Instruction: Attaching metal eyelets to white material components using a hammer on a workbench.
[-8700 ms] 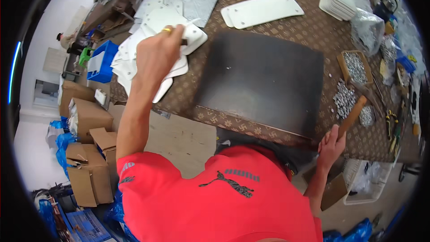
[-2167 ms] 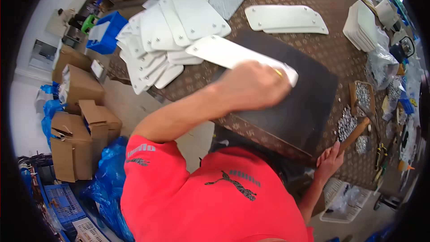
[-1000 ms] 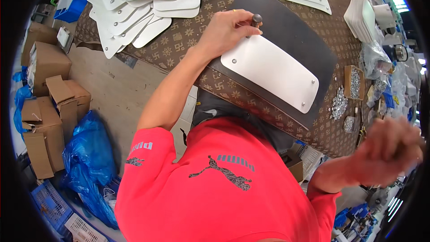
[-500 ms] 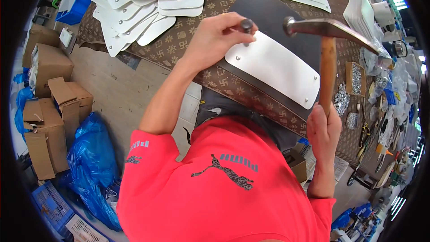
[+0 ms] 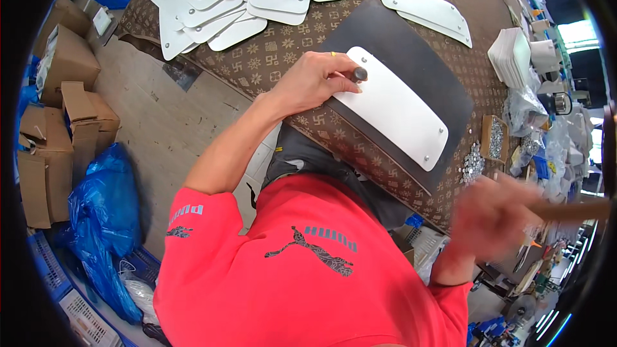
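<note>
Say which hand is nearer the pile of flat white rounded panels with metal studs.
Left. The left hand is below and right of the pile in view; the blurred right hand is much farther right, lower.

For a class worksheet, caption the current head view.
Left grip holds a dark rod over a white panel; right grip holds a brown handle.

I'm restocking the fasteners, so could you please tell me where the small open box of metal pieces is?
In the head view, the box is right of the dark mat, just beyond the loose metal pile, on the patterned tabletop.
</note>
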`<state>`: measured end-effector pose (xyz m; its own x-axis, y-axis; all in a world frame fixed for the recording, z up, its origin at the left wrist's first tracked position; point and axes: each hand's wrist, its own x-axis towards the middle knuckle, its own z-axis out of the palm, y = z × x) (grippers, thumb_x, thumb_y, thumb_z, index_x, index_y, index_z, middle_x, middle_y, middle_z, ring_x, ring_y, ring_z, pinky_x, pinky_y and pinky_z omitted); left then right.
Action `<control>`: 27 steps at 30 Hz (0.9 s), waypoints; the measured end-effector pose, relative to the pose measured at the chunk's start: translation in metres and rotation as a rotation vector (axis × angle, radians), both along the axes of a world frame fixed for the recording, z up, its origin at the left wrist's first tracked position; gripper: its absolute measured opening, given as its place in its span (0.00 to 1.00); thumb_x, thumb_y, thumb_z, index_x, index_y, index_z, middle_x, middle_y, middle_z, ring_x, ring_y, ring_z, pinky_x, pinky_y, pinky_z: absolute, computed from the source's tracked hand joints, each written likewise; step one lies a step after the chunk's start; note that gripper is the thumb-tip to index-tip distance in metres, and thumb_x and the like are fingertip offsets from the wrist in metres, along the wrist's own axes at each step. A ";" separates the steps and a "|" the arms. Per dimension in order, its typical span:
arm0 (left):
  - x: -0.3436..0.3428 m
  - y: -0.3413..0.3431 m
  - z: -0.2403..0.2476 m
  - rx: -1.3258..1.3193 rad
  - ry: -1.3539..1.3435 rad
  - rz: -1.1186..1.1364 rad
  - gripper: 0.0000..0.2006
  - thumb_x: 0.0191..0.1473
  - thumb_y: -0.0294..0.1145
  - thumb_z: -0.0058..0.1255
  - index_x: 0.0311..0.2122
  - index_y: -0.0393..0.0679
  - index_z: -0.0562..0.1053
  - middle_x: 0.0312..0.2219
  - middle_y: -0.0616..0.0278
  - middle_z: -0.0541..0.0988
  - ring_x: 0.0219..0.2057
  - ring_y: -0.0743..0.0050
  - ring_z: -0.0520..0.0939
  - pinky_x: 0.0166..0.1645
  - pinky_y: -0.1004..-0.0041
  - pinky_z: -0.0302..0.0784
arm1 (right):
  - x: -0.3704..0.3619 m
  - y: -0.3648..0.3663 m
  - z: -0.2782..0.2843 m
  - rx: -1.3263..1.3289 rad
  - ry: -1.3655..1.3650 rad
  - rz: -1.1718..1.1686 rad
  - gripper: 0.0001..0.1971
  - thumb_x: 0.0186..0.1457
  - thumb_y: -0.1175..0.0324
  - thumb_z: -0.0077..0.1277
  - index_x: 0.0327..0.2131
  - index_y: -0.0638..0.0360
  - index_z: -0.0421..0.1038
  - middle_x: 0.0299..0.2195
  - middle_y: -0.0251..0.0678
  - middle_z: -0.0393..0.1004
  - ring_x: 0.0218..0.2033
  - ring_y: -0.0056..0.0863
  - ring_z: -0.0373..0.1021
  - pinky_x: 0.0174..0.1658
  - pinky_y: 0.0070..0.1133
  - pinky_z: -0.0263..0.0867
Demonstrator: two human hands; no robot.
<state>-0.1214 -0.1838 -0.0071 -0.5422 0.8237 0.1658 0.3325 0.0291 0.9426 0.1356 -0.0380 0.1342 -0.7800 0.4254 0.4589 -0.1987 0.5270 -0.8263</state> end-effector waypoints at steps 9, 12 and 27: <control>0.010 0.038 0.022 0.077 -0.097 -0.099 0.09 0.50 0.18 0.59 0.38 0.37 0.79 0.31 0.66 0.80 0.34 0.81 0.80 0.41 0.78 0.75 | 0.042 0.001 -0.025 -0.441 -0.380 -0.399 0.14 0.67 0.57 0.45 0.34 0.57 0.64 0.15 0.23 0.57 0.12 0.11 0.51 0.14 0.13 0.45; 0.027 0.090 0.029 0.247 -0.172 -0.139 0.09 0.50 0.23 0.62 0.38 0.36 0.79 0.31 0.64 0.82 0.31 0.79 0.80 0.41 0.76 0.77 | 0.068 0.011 -0.013 -0.502 -0.163 -0.506 0.14 0.67 0.56 0.45 0.33 0.57 0.63 0.15 0.23 0.55 0.12 0.10 0.49 0.13 0.13 0.42; 0.099 0.210 -0.015 0.069 -0.115 -0.446 0.09 0.53 0.23 0.60 0.40 0.37 0.79 0.33 0.63 0.83 0.33 0.78 0.81 0.42 0.76 0.78 | 0.123 0.027 -0.002 -0.474 0.010 -0.869 0.14 0.66 0.61 0.44 0.27 0.56 0.62 0.15 0.24 0.56 0.11 0.10 0.49 0.13 0.12 0.42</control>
